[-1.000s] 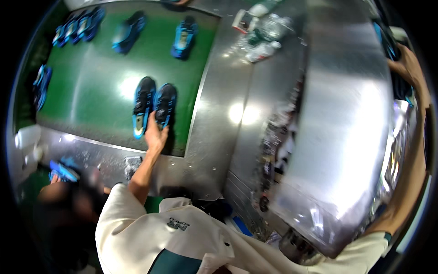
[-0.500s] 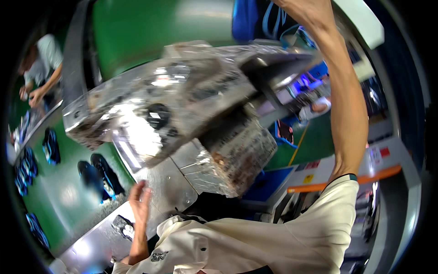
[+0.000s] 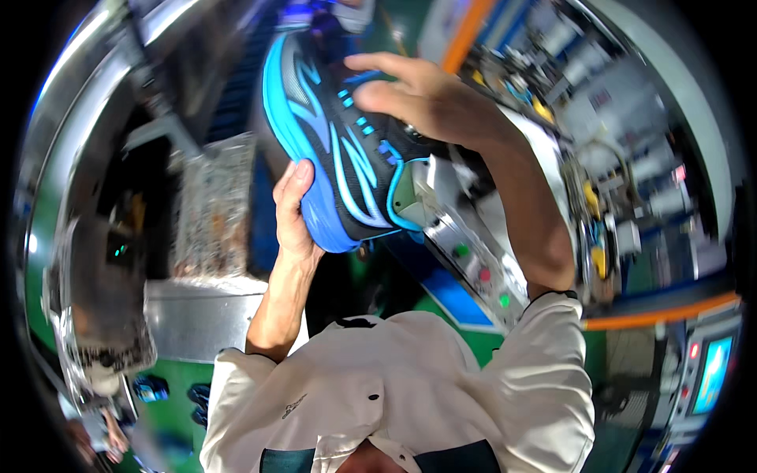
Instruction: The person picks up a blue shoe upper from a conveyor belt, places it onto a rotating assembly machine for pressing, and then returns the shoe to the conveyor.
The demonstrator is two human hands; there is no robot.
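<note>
A black sneaker (image 3: 339, 150) with a light-blue and violet sole is held up before my chest, toe pointing away. My left hand (image 3: 293, 209) is closed on it, gripping the sole near the heel. Over the laces is my right hand (image 3: 406, 94), thumb and fingers apart and slightly blurred; whether it touches the shoe I cannot tell. A pale green block (image 3: 408, 195) with a metal fitting shows in the shoe's ankle opening.
Left of me stands a film-wrapped machine (image 3: 209, 205) above a metal surface (image 3: 201, 319). A panel with coloured buttons (image 3: 482, 272) lies just beyond the shoe. Shoes (image 3: 150, 388) sit lower left, near another person's hand (image 3: 116, 437). A lit screen (image 3: 714, 376) is at right.
My view has swung to the right. The left hand, empty before, now holds the sneaker. My right arm, stretched toward the top edge before, is now bent over the shoe.
</note>
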